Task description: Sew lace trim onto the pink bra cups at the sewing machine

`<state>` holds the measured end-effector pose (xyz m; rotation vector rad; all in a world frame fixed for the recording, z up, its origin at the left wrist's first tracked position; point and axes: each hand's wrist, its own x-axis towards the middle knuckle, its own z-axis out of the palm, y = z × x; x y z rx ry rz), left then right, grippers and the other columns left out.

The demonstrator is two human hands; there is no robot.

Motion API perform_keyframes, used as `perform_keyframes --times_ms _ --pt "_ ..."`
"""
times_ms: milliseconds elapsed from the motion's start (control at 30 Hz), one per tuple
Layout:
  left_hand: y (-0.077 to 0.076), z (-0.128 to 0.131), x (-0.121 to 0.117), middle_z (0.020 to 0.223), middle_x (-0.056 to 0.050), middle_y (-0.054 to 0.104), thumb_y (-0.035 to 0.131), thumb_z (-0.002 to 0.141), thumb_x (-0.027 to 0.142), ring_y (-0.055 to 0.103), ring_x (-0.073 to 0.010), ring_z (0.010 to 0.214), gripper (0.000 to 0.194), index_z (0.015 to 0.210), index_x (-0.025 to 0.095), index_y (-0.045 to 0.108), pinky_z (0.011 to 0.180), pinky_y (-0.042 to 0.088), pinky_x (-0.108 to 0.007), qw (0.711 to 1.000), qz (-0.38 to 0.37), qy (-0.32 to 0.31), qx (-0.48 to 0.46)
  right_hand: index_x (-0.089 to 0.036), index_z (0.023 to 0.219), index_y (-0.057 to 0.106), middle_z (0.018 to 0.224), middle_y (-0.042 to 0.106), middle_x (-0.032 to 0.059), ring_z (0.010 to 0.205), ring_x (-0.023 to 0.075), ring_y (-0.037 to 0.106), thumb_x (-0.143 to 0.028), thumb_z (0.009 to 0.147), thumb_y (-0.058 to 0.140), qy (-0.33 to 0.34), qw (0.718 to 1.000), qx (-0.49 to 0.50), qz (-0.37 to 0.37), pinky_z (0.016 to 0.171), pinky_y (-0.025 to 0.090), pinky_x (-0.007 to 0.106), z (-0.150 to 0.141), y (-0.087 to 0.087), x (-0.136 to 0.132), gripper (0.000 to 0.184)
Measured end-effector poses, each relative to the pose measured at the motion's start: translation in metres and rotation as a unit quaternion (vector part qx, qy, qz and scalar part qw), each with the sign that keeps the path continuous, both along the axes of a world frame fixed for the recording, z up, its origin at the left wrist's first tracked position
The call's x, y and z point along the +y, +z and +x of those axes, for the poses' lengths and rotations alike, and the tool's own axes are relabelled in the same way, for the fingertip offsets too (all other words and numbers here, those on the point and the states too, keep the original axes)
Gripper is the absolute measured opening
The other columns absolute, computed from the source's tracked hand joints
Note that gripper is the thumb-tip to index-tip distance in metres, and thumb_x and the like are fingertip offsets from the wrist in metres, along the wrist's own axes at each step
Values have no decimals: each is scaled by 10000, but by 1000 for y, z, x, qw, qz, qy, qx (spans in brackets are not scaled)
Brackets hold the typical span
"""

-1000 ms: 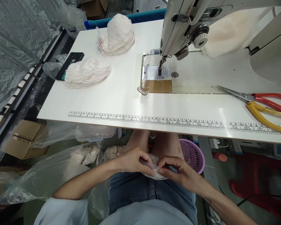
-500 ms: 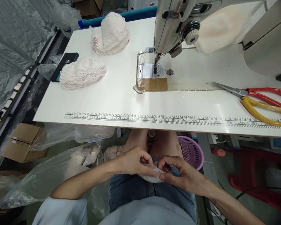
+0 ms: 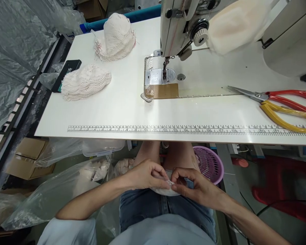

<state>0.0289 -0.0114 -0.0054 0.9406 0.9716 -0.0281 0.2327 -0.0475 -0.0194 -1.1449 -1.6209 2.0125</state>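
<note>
Over my lap, a piece of white fabric [image 3: 165, 192] is pinched between both hands. My left hand [image 3: 150, 175] closes thumb and fingers on its edge from the left. From the right, my right hand [image 3: 192, 185] pinches the same edge, the two sets of fingertips almost meeting. Most of the cloth hangs below the fingers, partly hidden by them. On the table beyond lie a stack of white lace pieces [image 3: 85, 83] and a rounded white lace fabric piece [image 3: 118, 37] with reddish threads along its edge.
A sewing machine [image 3: 177, 30] stands on the white table [image 3: 112, 109], whose front edge carries a printed ruler. Scissors [image 3: 277, 102] with red and yellow handles lie at right. Below are a purple basket [image 3: 211, 165], a cardboard box [image 3: 29, 158] and plastic bags [image 3: 56, 190].
The view has shifted slightly, moving the table items a little left. Both hands keep their pinch on the white fabric, with fingertips slightly closer together.
</note>
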Motion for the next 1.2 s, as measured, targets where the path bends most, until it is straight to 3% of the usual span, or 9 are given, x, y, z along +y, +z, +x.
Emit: perform_keyframes --times_ms 600,767,1067,1200 --pt "-5 2 -3 545 30 553 749 641 391 418 -46 489 304 733 107 690 478 305 -164 999 -1 15 -29 -186 789 581 699 486 -15 621 110 401 -449 868 544 -4 1000 25 -12 573 341 222 1 -1 -1 278" --pt "-1 3 0 504 59 503 789 583 391 389 -41 477 345 750 114 670 475 289 -159 1000 -17 0 -19 -180 777 568 679 470 -20 610 104 382 -449 870 539 -2 1000 15 -7 552 326 217 1 0 -1 286" --pt "-5 6 -2 567 18 588 778 573 420 462 -67 508 357 735 110 705 505 333 -184 1000 -12 6 8 -176 793 577 706 523 -2 628 113 429 -403 900 480 4 997 -57 51 552 351 213 1 -1 -5 270" --pt "-5 5 -1 570 14 603 805 515 415 493 -81 523 370 720 121 714 539 375 -207 999 -45 16 19 -202 777 575 709 570 13 623 132 488 -386 905 470 20 990 -99 99 549 378 236 23 13 -5 247"
